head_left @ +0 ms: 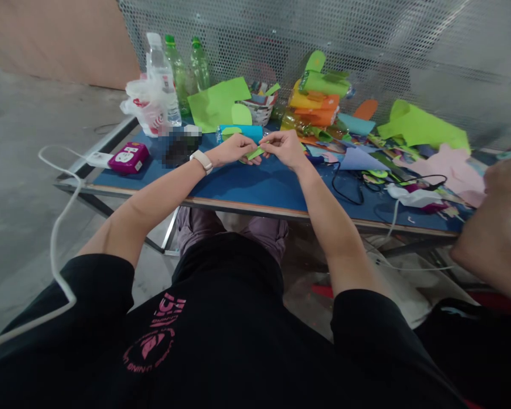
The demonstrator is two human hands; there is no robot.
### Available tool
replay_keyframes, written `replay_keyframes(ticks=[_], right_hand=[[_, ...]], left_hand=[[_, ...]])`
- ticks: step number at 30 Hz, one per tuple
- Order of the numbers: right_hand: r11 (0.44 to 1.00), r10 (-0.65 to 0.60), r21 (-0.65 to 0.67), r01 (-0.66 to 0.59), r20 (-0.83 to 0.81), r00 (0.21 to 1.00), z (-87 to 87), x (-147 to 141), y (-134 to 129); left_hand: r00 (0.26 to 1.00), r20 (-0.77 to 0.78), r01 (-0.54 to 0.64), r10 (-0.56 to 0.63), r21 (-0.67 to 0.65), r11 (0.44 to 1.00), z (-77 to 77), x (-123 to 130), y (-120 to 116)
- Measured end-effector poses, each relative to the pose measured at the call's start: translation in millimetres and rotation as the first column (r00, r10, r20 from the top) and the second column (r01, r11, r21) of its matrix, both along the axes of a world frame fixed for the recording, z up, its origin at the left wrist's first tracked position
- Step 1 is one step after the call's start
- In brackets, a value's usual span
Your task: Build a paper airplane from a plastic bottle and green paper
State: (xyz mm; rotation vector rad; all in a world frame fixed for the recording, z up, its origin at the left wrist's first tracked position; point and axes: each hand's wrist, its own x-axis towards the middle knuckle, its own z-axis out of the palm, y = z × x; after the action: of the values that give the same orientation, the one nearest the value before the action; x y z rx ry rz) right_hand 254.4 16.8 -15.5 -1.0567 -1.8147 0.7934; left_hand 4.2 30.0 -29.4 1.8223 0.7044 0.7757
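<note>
I positioned both hands over the blue table (pixel 255 190). The right hand (pixel 284 149) was narrowed, pinching a green strip (pixel 255 153) between thumb and fingertips. The left hand (pixel 237 150) was likewise narrowed and held the strip toward its left end. The strip was located between the hands, on the near side of a blue-wrapped bottle (pixel 252 133). A magenta box (pixel 128 158) sat at left; a pink paper piece (pixel 449 170) lay at right. A green sheet (pixel 215 103) stood farther back.
</note>
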Motion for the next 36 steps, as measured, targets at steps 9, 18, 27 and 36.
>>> replay_keyframes(ticks=[9,18,27,36], right_hand=[[1.0,0.005,-0.014,-0.004,0.017,1.0,1.7,1.9,-1.6],[0.999,-0.022,-0.045,0.025,0.065,0.998,9.3,-2.3,-11.9],[0.999,0.03,-0.042,-0.028,0.037,0.999,3.7,-0.7,-4.9],[0.998,0.047,-0.052,-0.043,0.073,0.996,14.4,1.6,-14.8]], left_hand=[[0.999,0.013,-0.05,0.049,0.032,0.998,-5.0,1.4,7.9],[0.998,0.007,-0.064,0.064,0.028,0.998,-6.9,3.4,5.6],[0.998,0.043,-0.057,0.052,0.109,0.992,-10.1,0.7,13.1],[0.998,0.06,-0.023,0.019,0.056,0.998,-0.9,-4.5,5.3]])
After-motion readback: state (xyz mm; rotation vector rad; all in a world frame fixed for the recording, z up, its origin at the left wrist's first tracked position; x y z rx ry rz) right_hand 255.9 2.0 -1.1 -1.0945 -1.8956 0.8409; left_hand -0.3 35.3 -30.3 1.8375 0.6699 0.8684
